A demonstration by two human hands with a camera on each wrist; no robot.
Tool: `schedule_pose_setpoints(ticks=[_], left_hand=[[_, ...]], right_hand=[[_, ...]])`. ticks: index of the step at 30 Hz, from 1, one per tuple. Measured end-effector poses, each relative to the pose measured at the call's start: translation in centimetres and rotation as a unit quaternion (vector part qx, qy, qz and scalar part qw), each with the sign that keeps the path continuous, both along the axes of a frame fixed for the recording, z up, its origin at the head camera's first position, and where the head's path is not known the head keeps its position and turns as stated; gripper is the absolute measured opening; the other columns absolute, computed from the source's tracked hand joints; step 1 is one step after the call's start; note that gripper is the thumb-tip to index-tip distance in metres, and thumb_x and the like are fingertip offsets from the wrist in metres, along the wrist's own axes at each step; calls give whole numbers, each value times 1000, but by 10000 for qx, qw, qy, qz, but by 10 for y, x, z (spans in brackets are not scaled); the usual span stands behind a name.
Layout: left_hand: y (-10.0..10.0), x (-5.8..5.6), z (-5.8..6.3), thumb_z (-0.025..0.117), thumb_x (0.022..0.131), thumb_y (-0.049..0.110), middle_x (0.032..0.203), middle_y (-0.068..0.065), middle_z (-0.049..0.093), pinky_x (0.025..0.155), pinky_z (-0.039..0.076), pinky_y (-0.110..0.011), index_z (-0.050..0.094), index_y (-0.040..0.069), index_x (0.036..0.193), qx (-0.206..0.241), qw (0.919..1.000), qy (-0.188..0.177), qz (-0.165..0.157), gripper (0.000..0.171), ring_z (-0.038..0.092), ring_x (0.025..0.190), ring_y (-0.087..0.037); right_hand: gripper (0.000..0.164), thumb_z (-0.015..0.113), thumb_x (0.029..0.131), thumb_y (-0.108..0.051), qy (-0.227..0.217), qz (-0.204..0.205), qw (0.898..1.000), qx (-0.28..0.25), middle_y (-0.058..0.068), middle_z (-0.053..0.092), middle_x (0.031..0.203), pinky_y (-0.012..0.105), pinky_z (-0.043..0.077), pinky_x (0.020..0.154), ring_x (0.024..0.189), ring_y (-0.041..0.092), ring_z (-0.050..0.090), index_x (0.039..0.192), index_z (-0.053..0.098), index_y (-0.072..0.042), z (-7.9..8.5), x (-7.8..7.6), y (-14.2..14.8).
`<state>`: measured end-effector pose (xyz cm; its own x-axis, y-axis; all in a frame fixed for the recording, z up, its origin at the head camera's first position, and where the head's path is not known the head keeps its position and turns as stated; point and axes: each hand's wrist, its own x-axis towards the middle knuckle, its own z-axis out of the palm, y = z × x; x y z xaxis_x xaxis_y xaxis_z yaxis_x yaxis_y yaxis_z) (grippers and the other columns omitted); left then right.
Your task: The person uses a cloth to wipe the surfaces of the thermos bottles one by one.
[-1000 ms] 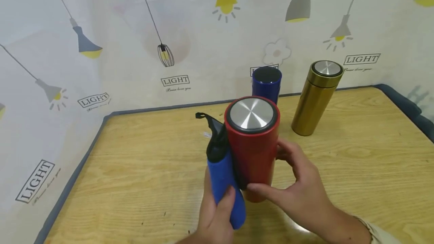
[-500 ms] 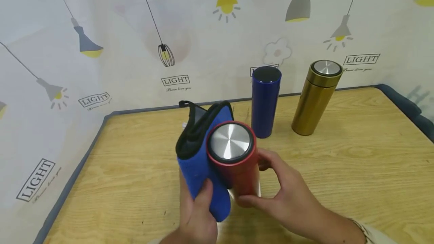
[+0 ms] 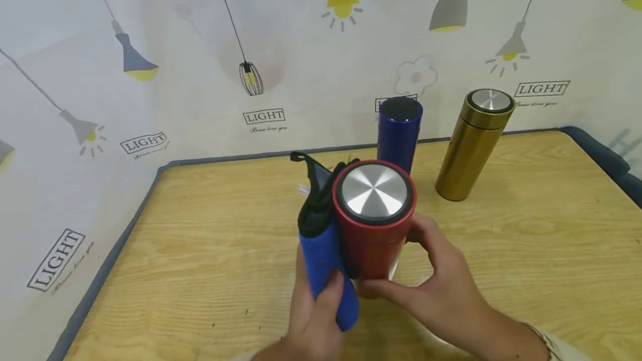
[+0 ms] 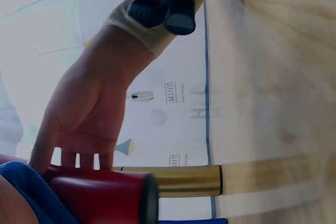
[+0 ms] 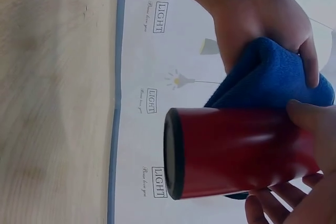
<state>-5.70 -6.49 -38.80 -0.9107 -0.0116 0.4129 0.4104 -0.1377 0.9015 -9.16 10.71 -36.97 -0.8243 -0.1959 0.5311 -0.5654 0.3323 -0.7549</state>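
A red thermos (image 3: 371,247) with a silver disc on top is held up off the table by my right hand (image 3: 446,288). Its thumb and fingers curl round the lower part. Against the thermos's left side lies a folded blue cloth (image 3: 321,258) with black edging and a small loop. My left hand (image 3: 316,316) grips this cloth, thumb across its front. In the right wrist view the cloth (image 5: 273,74) touches the red side of the thermos (image 5: 236,150). The left wrist view shows the right hand (image 4: 86,108) round the far side of the thermos.
A dark blue thermos (image 3: 398,141) stands upright behind the red one, its lower part hidden. To its right stands a gold thermos (image 3: 471,152). A patterned curtain (image 3: 301,43) borders the wooden table (image 3: 200,238) at the back and left.
Both hands, with the cloth and red thermos, swung left and lower in view, then came back right. The cloth looked more spread half a second ago and is edge-on again. The view shifted slightly.
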Motion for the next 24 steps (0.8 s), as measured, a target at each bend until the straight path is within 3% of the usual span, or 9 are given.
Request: schedule_pose_setpoints(ticks=[8,11,15,18,24], left_hand=[[5,4,10,39,102,5,155,-8,42,116,29,-23,23,22,158,-278,9962,-821,-132,61,40,142,-15],[6,4,11,38,101,3,154,-7,43,116,30,-24,24,22,157,-349,9958,-824,-207,61,42,141,-15],[6,1,9,39,99,-1,150,-11,48,114,35,-27,26,18,156,-509,9978,-313,-283,62,47,136,-16],[6,0,10,42,97,-2,147,-12,51,112,39,-30,29,18,155,-613,9975,-180,-293,63,50,133,-18],[8,0,17,51,94,-1,146,-8,51,110,42,-33,30,20,154,-502,9951,-774,-347,67,52,132,-22]], right_hand=[[90,94,58,0,-144,28,9994,-318,4,64,127,17,47,97,109,9,61,138,53,-7,7,-2,5],[88,92,61,3,-230,57,9991,-358,5,65,127,18,48,97,110,10,62,139,53,-8,10,-3,7],[90,89,63,7,-259,53,9987,-438,6,64,131,18,48,99,113,11,62,142,52,-10,13,-3,9],[91,88,64,8,-275,42,9986,-458,6,63,133,18,47,100,115,11,61,144,50,-12,16,-3,10],[91,88,66,6,-306,92,9987,-401,5,63,132,19,47,99,114,12,61,145,49,-14,17,-4,10]])
